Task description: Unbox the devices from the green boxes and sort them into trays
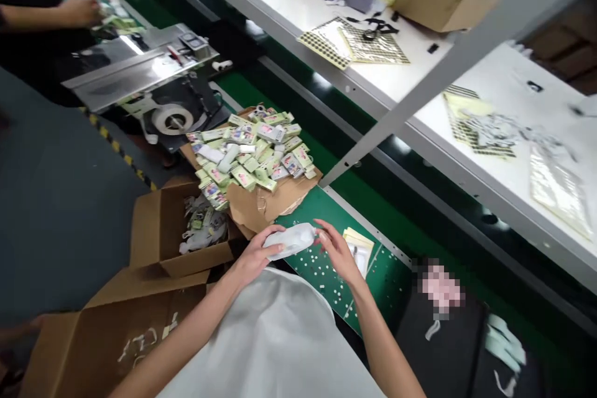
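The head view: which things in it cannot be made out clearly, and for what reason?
Head view, white item: its left end, covered partly by the left hand.
Head view, small boxes: printed text, too small and blurred.
Head view, pink thing: its shape, hidden by pixelation.
Head view, lower carton: its near part, cut off by the bottom edge.
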Available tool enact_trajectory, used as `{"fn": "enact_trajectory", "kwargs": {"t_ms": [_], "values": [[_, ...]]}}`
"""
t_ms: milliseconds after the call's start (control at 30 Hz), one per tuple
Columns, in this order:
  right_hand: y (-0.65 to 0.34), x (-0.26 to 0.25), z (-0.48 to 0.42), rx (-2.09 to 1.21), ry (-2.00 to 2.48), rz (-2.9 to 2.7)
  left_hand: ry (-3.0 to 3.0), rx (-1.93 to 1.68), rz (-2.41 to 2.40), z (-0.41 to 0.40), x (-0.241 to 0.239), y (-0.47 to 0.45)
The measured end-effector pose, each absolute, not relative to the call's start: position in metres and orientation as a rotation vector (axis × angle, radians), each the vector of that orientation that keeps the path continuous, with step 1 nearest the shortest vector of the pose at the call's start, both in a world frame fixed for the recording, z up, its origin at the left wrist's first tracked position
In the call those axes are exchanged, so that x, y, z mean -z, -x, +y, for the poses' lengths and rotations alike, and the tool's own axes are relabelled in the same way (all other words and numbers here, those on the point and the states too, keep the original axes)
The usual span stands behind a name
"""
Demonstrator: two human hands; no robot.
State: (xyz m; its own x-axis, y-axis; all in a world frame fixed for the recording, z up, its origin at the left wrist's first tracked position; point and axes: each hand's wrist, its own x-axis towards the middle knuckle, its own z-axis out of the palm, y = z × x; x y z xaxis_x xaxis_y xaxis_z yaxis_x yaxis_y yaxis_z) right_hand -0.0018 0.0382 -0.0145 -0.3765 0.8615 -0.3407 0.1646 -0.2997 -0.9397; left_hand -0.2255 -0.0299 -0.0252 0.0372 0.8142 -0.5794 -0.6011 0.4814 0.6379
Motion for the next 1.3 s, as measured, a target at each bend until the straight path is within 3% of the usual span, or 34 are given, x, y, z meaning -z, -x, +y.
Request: {"fn": "enact_trajectory", "kwargs": {"t_ms": [233,433,567,833,967,1100,1300], "values": [[-0.046,0.007,0.007,-1.208,1.644,-1.136,-0.31,-0.839,0.844,0.014,0.027,0.139],[-0.085,-0.004,-0.019,-0.374,1.803,-1.615,0.129,-0.58,0.907,0.019,0.042,0.081],[-0.102,-0.025,-0.027,-0.089,1.786,-1.764,0.156,-0.462,0.888,0.023,0.064,0.051],[-0.139,-0.061,-0.027,-0.509,1.7,-1.104,0.108,-0.402,0.909,0.042,0.082,0.011],[-0.157,-0.03,-0.025,-0.763,1.513,-0.517,0.143,-0.447,0.916,0.045,0.071,0.013],[-0.176,0.012,-0.019,-0.81,1.281,-0.042,0.082,-0.534,0.889,0.047,0.066,0.028],[-0.186,0.059,-0.004,-0.83,1.275,0.137,-0.044,-0.707,0.874,0.051,0.072,0.061]]}}
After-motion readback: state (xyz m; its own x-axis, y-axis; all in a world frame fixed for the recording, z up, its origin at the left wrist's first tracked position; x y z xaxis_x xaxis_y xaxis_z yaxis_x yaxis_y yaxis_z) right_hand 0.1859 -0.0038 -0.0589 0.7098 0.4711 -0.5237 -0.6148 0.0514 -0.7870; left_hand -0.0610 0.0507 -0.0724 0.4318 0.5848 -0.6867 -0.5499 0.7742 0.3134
